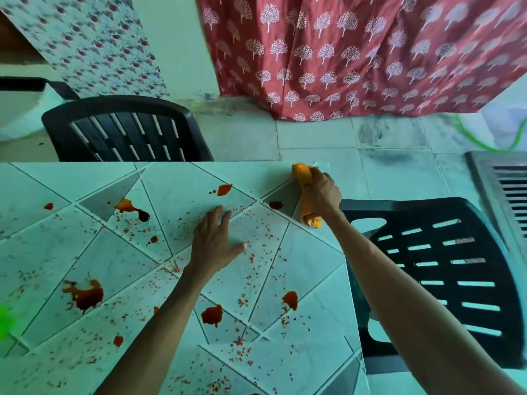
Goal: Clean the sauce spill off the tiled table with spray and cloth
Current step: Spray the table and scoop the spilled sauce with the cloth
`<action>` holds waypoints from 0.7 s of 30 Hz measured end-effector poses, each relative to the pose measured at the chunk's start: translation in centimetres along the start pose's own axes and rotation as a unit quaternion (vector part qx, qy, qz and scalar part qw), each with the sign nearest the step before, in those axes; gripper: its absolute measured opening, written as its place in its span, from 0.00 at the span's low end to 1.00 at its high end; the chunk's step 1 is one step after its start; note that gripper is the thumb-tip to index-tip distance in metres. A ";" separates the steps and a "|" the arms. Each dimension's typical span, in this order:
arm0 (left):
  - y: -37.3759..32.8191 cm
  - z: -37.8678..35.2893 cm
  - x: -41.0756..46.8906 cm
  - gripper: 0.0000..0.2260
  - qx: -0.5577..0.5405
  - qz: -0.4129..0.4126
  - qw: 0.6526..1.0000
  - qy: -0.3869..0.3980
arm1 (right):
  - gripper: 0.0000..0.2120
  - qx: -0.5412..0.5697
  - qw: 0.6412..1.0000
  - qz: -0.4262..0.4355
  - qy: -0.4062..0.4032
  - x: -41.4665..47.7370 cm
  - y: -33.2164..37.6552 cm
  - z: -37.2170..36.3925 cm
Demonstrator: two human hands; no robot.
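Grips the rolled orange cloth (301, 173) in the right hand (322, 195) at the tiled table's (310, 269) far right edge, probably bunched for a firm wipe. Lays the left hand (215, 242) flat, fingers spread, among the sauce spill (87, 297) (likely to brace). Shows blobs and specks unwiped.

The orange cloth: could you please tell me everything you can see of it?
The orange cloth looks like soft fabric, bunched into a rough roll. The right hand grips its middle, so both ends stick out. It is at the far right corner of the tiled table, its nearer end seemingly resting on the tiles. No sauce stains show on it.
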State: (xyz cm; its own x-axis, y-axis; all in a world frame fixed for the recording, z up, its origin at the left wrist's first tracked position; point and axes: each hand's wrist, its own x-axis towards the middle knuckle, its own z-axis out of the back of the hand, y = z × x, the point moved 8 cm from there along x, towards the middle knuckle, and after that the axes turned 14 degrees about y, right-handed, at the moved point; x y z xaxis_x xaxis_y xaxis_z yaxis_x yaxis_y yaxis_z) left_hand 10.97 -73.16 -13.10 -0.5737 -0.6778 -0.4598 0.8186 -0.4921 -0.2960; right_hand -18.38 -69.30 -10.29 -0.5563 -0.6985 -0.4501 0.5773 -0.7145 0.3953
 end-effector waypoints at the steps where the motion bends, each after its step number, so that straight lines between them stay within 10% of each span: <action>1: 0.3 0.0 -0.1 0.41 0.001 0.002 1.000 0.000 | 0.19 -0.017 1.000 0.018 0.010 0.3 1.3 -0.2; 7: 0.8 0.0 -0.5 0.39 -0.001 0.000 1.000 -0.011 | 0.27 -0.123 0.975 0.151 0.103 -2.2 9.4 -6.0; 13: 1.1 -0.1 -1.1 0.37 -0.008 -0.013 0.999 -0.029 | 0.28 0.028 0.964 0.183 0.190 -5.1 9.5 -8.9; 21: 0.3 0.0 -1.0 0.37 -0.021 -0.021 0.999 -0.012 | 0.26 0.155 0.979 0.120 0.058 -7.5 1.1 1.0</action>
State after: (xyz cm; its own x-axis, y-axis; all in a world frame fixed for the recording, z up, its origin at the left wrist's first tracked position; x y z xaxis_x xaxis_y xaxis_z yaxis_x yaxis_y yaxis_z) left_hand 11.80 -72.58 -12.75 -0.6084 -0.6698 -0.4257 0.7933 -0.4979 -0.3503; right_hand -14.12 -64.88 -5.66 -0.3445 -0.8513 -0.3958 0.4640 -0.5209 0.7165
